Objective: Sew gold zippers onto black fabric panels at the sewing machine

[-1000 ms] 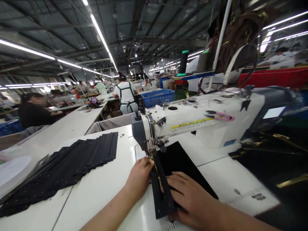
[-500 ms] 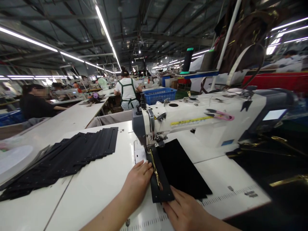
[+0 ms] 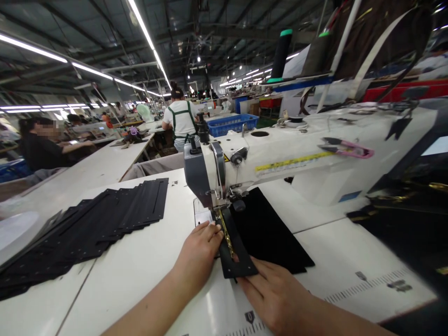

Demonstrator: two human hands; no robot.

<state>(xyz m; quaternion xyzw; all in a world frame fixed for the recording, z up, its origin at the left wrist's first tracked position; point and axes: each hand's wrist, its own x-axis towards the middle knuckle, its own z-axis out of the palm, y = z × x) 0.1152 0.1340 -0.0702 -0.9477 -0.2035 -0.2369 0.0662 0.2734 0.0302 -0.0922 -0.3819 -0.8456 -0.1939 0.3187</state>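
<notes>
"At the sewing machine (image 3: 280,156), how does the black strip (image 3: 237,241) lie?"

"Lengthwise, far end under the machine's head. The left hand (image 3: 200,250), fingers bent, touches its left edge, closer in; the right hand (image 3: 276,290) meets its near corner. Whether either grips, I can't tell."

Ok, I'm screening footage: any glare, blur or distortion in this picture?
Head view: ceiling strip lights burn out white; a pale glare streak crosses the tabletop near the left hand; dark material at right looks blurred; edges look stretched.
</notes>
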